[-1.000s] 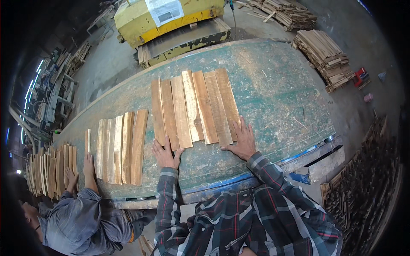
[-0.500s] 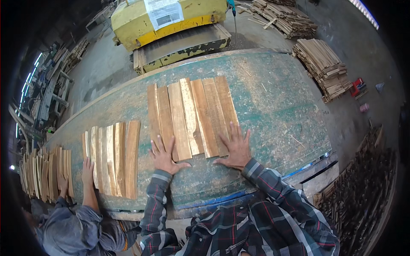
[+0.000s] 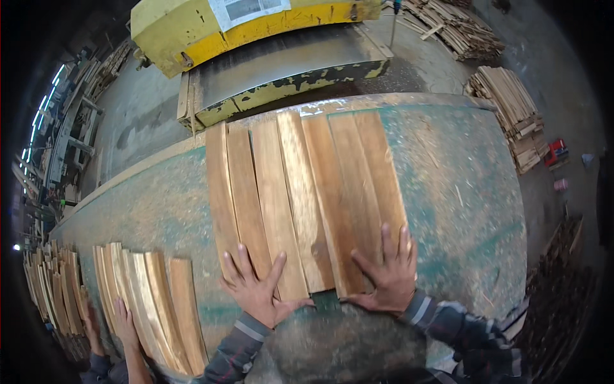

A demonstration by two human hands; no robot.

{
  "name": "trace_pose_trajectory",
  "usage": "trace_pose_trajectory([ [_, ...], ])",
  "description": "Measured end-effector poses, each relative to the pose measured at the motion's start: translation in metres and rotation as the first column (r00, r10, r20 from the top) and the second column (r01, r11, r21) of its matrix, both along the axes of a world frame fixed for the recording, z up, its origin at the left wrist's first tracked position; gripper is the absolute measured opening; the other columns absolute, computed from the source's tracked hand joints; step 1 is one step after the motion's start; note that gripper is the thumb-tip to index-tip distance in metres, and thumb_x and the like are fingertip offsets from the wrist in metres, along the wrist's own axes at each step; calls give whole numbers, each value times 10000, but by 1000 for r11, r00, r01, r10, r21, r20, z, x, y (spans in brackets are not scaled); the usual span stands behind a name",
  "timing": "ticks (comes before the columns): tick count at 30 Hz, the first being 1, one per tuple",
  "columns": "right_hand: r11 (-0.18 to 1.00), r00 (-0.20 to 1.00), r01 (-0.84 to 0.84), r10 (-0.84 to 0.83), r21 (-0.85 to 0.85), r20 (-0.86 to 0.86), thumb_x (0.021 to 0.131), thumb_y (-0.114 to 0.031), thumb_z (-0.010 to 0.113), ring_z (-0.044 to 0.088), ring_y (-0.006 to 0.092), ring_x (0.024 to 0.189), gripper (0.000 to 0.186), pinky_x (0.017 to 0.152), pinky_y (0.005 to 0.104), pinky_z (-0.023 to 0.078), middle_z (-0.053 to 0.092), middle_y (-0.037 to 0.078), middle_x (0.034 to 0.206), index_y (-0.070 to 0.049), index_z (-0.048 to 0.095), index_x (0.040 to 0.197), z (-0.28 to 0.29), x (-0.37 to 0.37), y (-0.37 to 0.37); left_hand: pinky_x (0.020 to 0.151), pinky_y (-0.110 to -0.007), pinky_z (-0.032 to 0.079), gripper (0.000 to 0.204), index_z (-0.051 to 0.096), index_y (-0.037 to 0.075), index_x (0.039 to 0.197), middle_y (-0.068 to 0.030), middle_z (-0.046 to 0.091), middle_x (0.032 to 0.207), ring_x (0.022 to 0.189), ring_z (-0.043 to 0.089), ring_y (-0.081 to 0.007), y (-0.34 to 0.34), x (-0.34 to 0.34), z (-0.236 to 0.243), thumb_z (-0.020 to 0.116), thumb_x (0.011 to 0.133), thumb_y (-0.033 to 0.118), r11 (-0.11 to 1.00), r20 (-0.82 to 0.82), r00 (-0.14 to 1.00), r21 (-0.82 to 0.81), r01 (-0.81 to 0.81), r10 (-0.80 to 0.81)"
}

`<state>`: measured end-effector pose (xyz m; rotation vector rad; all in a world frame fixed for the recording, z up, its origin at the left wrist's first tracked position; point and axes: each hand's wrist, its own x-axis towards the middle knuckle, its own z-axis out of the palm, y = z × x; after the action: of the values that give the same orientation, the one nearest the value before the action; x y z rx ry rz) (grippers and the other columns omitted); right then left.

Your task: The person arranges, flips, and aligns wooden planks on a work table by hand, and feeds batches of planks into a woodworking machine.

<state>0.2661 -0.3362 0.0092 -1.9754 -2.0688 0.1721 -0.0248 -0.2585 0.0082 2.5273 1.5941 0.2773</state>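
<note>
Several wooden slats (image 3: 297, 192) lie side by side in a row on the worn green table (image 3: 467, 192), their far ends by its far edge. My left hand (image 3: 256, 291) rests with spread fingers over the near ends of the left slats. On the right slats' near ends lies my right hand (image 3: 390, 275), fingers also apart and thumb along the end edges. Both thumbs point inward at the row's near edge. One pale slat stands out in the middle, with a dark patch near its lower end.
Beyond the table stands a yellow machine (image 3: 275, 40) with a flat metal bed (image 3: 275, 56). At the left, a co-worker's hand (image 3: 125, 325) touches another slat row (image 3: 184, 294); more slats (image 3: 54, 288) lie further left. Stacked wood (image 3: 505, 99) sits on the floor at right.
Both my hands and the slat row have moved forward across the table, toward the yellow machine. The view has shifted forward too. My hands stay spread at the near ends.
</note>
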Motion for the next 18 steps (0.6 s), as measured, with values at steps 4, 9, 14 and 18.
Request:
trace_pose_trajectory([
  [4, 1000, 999, 3, -4, 29, 43, 684, -748, 770, 143, 618, 1501, 918, 1141, 769, 173, 218, 310, 1661, -291, 588, 1459, -20, 49, 183, 1063, -790, 200, 1113, 522, 385, 1517, -300, 226, 1655, 1512, 124, -583, 181, 47, -28, 674, 569, 948, 987, -76, 997, 158, 22, -10],
  [9, 941, 995, 77, -54, 329, -78, 893, -795, 525, 229, 383, 1558, 868, 1234, 679, 39, 255, 273, 1658, -211, 502, 1535, -23, 103, 435, 1136, -800, 144, 896, 503, 308, 1521, -233, 298, 1657, 1536, 258, -434, 424, 90, -13, 526, 825, 871, 914, 37, 922, 121, -387, 386],
  [14, 954, 927, -215, 267, 209, -264, 1035, -444, 538, 394, 386, 1477, 445, 1252, 646, 83, 575, 162, 1465, -66, 756, 1123, -4, 65, 298, 1154, -780, 135, 606, 624, 252, 1410, -131, 411, 1626, 1501, 375, -335, 297, 14, -2, 580, 949, 643, 902, -25, 975, 385, -195, 221],
  [18, 921, 863, -370, 389, 119, -322, 929, -277, 732, 514, 362, 1389, 302, 1240, 657, 150, 713, 94, 1266, -95, 722, 689, -2, 63, 123, 1208, -689, 92, 480, 655, 221, 1390, -176, 416, 1613, 1503, 359, -378, 126, -30, -1, 618, 978, 464, 969, -50, 976, 135, -206, 214],
])
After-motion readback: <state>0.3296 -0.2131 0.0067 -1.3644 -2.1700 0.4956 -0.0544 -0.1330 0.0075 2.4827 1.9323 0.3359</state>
